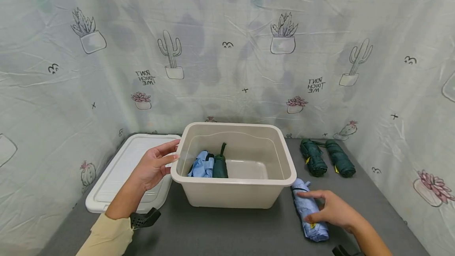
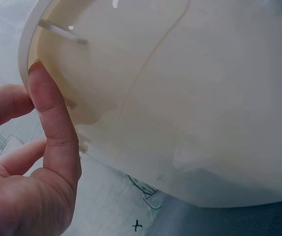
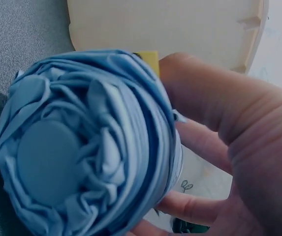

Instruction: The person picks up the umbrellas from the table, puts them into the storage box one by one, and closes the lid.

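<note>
Folded light-blue fabric umbrella [image 1: 309,208] lies under the right hand [image 1: 332,210] — right wrist view shows fingers [image 3: 214,98] wrapping it; left hand [image 1: 153,167] grips the beige plastic tub's rim [image 1: 175,157].

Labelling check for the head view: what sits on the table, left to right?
White lid → left hand → beige bin → light blue folded umbrella under the right hand → two dark green folded umbrellas.

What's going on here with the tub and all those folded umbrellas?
A person's left hand holds the rim of a beige tub that has a blue and a green umbrella inside. Their right hand grips a folded blue umbrella lying on the grey table beside the tub. Two green umbrellas lie further back, and the white lid sits to the left.
</note>
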Tool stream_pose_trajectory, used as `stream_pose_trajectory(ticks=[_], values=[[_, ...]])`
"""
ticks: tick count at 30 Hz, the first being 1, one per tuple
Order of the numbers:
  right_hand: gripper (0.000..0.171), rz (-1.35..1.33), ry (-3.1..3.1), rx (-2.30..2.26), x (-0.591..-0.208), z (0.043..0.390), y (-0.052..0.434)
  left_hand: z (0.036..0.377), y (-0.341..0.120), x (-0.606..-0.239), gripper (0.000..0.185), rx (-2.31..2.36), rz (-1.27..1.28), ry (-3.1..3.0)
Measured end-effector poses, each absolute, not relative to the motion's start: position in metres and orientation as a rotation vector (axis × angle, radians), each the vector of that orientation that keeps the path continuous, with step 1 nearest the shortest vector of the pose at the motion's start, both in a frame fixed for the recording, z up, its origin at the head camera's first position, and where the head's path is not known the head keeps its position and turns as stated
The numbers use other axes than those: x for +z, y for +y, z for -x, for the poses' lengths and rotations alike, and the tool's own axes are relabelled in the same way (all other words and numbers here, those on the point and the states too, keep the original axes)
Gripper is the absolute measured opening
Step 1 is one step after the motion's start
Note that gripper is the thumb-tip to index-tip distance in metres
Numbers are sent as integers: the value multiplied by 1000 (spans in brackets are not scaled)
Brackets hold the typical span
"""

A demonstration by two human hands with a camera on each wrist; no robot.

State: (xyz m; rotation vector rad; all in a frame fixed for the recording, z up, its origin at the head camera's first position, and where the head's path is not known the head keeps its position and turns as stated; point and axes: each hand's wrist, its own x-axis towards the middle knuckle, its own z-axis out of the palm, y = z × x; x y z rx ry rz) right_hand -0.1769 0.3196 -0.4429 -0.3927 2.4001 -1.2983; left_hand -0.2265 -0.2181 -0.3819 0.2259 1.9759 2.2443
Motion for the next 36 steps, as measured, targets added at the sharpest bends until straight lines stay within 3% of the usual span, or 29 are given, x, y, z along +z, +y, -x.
stream_pose_trajectory(ticks=[28, 36], values=[[70, 349, 2167, -1639, -431, 184, 328, 228, -219, -383, 64, 2241, -223, 1975], [62, 340, 2111, -1698, -420, 188, 335, 227, -219, -380, 65, 2227, -232, 1976]])
